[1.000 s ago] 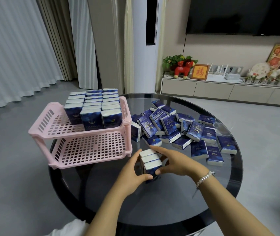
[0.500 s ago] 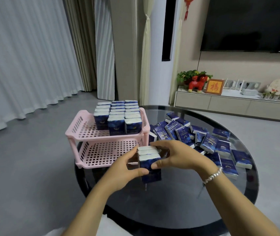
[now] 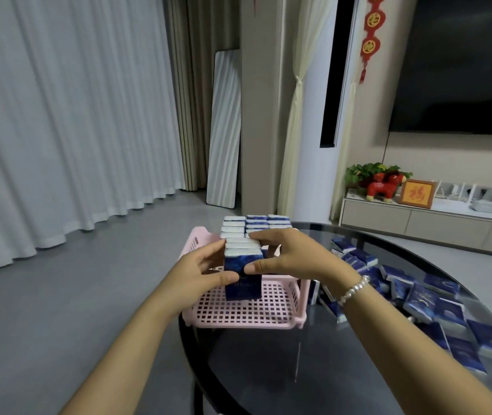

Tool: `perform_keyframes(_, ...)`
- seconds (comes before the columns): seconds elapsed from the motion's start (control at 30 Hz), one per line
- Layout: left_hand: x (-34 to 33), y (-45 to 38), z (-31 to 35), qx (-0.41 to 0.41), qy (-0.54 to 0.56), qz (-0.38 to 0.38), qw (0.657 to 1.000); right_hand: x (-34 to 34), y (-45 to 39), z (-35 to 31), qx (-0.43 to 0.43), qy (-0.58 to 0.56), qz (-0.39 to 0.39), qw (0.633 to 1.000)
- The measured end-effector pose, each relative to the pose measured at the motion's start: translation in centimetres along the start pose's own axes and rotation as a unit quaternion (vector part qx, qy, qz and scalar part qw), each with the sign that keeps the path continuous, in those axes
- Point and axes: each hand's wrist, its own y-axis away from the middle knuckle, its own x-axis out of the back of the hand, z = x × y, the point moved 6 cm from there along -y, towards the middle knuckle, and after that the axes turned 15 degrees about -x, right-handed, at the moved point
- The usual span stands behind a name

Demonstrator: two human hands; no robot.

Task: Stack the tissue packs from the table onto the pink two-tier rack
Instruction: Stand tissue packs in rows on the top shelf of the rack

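Both hands (image 3: pixel 197 272) (image 3: pixel 291 254) clasp tissue packs (image 3: pixel 243 266) above rack (image 3: pixel 247 310)

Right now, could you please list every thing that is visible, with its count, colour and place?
held tissue packs: a small bundle, count unclear, dark blue with white tops, between both hands above the rack
pink rack: one, pink, left edge of the table
stacked tissue packs: three rows, blue and white, upper tier, at the back
loose tissue packs: many, blue, on the table at the right
table: one, round, dark glass
curtains: white, left wall
mirror: one, leaning by the curtains
television: one, black, on the wall
red figurine: one, on the cabinet
bracelet: one, silver, right wrist
left hand: grips the bundle
right hand: grips the bundle
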Motion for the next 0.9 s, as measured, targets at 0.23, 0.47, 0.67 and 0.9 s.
perform_keyframes(0.23,2.9,-3.3,-1.8,0.008,-0.064,-0.002,0.998,-1.5,-5.4,-1.0,-0.003,0.036,0.038,0.999)
perform_keyframes(0.47,2.9,-5.8,-5.5,0.034,-0.148,-0.046,0.987,-4.0,-9.2,1.4,-0.061,0.109,0.061,0.99)
perform_keyframes(0.67,2.5,-6.5,-7.0,0.037,-0.215,-0.072,0.973,-4.2,-9.7,1.4,-0.05,0.136,0.085,0.986)
perform_keyframes(0.9,1.6,-6.5,-7.4,0.06,-0.307,-0.142,0.939,-4.9,-9.3,1.1,-0.017,0.254,0.061,0.965)
